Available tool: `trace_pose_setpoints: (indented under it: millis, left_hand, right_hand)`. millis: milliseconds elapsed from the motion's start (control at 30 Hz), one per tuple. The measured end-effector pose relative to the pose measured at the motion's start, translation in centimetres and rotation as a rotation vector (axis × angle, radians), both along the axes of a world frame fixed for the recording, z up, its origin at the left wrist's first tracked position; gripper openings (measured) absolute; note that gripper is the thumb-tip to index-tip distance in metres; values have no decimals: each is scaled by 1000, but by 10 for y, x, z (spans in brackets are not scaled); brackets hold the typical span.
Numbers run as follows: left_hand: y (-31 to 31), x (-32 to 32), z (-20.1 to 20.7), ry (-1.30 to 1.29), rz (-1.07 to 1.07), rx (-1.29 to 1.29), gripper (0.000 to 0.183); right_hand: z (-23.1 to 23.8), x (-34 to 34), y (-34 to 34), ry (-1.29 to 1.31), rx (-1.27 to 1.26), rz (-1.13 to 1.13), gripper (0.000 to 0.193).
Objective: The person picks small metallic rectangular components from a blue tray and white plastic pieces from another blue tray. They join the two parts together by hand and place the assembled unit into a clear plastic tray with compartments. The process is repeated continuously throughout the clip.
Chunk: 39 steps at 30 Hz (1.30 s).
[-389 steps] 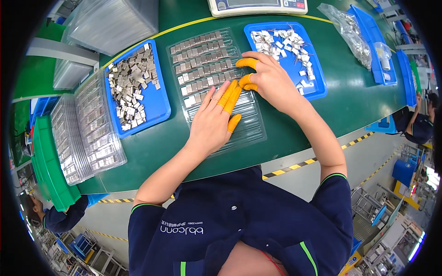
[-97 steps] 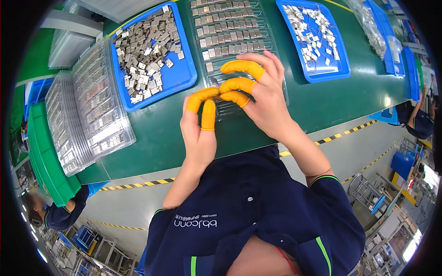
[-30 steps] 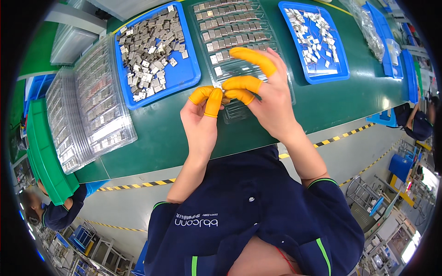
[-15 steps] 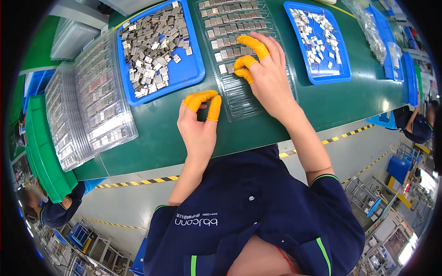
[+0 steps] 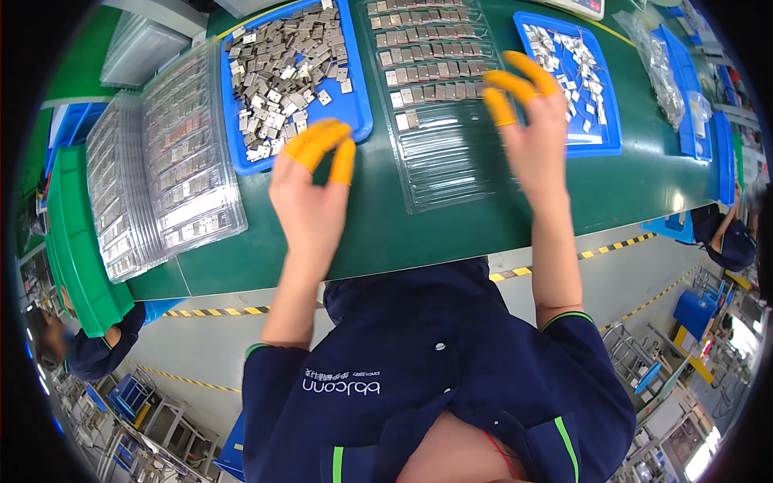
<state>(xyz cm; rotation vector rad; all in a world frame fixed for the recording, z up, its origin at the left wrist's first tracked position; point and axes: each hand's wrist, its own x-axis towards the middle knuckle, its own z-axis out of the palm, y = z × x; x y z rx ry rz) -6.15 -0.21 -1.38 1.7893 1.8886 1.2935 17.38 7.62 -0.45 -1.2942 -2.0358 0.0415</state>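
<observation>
The clear plastic tray with rows of small metal parts is seen lying on the green desk, between 2 blue trays, its far rows filled and its near rows bare. The left hand, its fingertips capped in orange rubber, is held at the near edge of the left blue tray, which is heaped with loose metal pieces; the fingers are drawn together in a pinch, though whether a piece is caught between them cannot be told. The right hand, capped the same way, is raised over the right edge of the clear tray, fingers spread apart and nothing seen in them. The right blue tray holds a thinner scatter of parts. Stacks of filled clear trays are stood at the left.

The step in hand is judged to be the fetching of loose pieces for the bare rows. A careful pick from the heap and a flat, square placing into a pocket would be called for next.
</observation>
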Motion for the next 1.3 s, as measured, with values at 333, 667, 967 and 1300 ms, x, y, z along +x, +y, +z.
trace_pose_setpoints:
  millis: [333,667,967,1300]
  left_hand:
    - [59,-35,-1,491,179,-130,34]
    - [58,-35,0,555,196,-30,18]
    - [38,-11,17,-748,40,-254,17]
    - [15,10,19,-1075,-112,-313,36]
  right_hand:
    - [-9,100,30,-81,-229,-354,38]
    - [-14,97,35,-37,-451,-392,23]
    - [-13,93,42,-279,-227,-311,18]
    - [-19,120,56,-293,-345,-265,17]
